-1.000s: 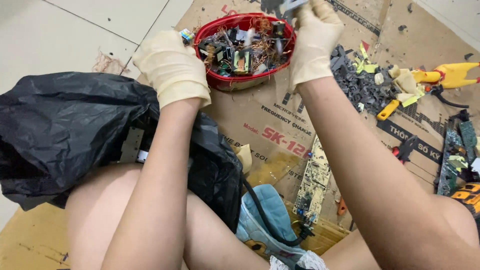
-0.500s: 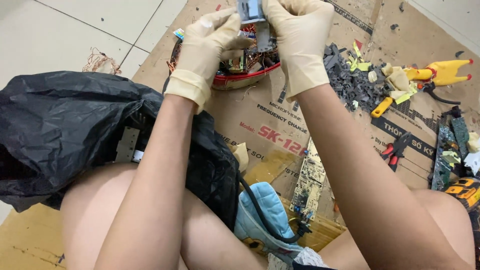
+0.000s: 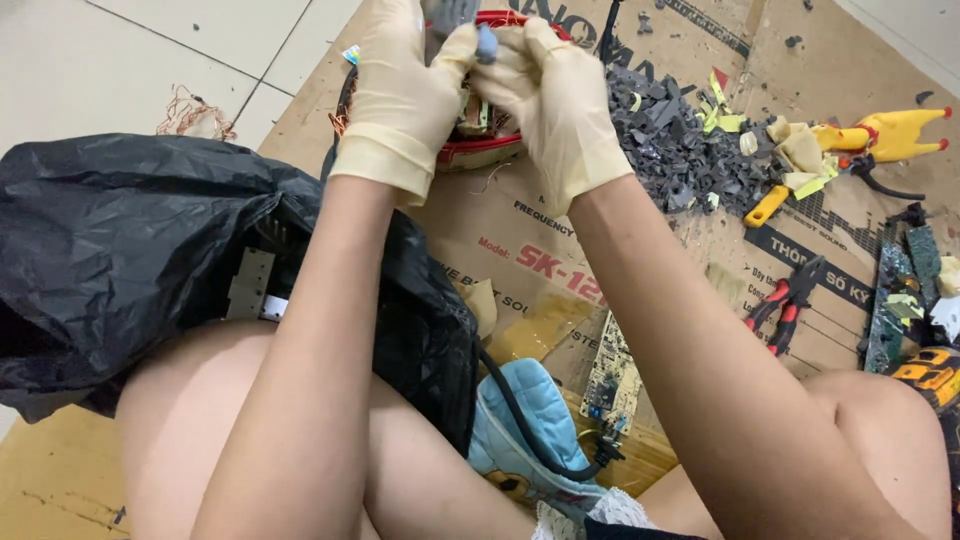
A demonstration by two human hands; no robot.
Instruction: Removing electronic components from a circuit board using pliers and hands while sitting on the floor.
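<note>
We see small grey component [image 3: 452, 14], blue cap [image 3: 486, 43] at lower end, pinched between left hand [image 3: 405, 95] and right hand [image 3: 555, 105], both closed on it. Long axis near upright, top cropped. Red basket [image 3: 470, 152] just behind hands.

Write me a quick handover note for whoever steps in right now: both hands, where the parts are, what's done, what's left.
Left hand: gloved, gripping a small grey part at the top edge of view.
Right hand: gloved, pinching the same part, a blue-grey tip showing between the fingers.
Red bowl of salvaged components sits under the hands on the cardboard.
Done: a pile of dark plastic fragments lies to the right.
Left: the held part is still in one piece. Red-handled pliers and a circuit board lie untouched nearby.
</note>
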